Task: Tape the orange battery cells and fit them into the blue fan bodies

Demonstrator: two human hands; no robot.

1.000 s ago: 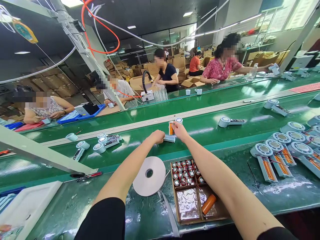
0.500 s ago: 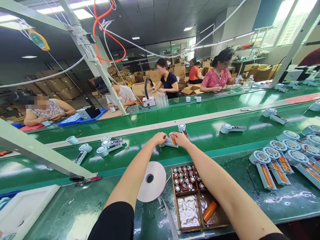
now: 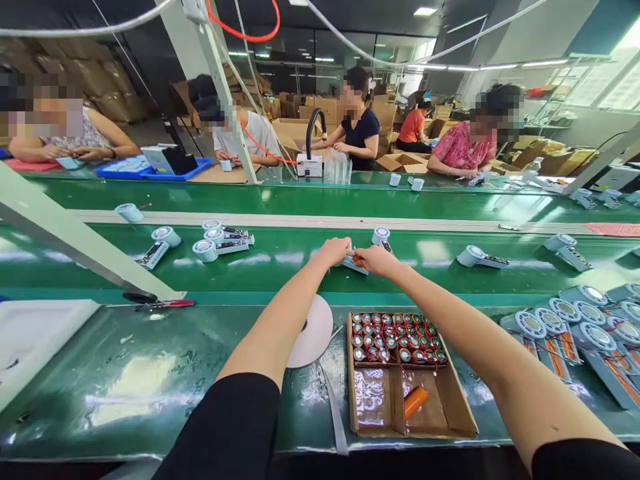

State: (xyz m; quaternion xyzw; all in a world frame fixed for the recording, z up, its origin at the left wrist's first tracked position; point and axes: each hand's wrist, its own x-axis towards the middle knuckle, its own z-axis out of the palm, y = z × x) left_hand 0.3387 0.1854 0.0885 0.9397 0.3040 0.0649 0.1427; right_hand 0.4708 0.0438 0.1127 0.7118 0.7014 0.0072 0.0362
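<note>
Over the green conveyor belt, my left hand [image 3: 339,251] and my right hand [image 3: 376,260] meet with their fingertips close together. Below them is a pale blue handheld fan housing [image 3: 356,267], its handle pointing to the right and its head end hidden by my left hand. A bit of an orange battery [image 3: 357,259] shows at my right fingertips, which are closed on it. My left fingers are pinched, but what they grip is hidden. Just behind my right hand stands another fan [image 3: 381,235] with its circuit board exposed.
Nearer me are a cardboard box [image 3: 353,400] of batteries with red wires, one loose orange battery [image 3: 416,403], and a white tape roll [image 3: 315,333]. Assembled fan halves [image 3: 565,310] crowd the right. Red-handled scissors [image 3: 175,303] lie by a slanted post [image 3: 90,233]. Co-workers sit across the belt.
The camera view has tilted down, showing more of the battery box. My hands have drawn closer together, and less of the orange battery shows than before.
</note>
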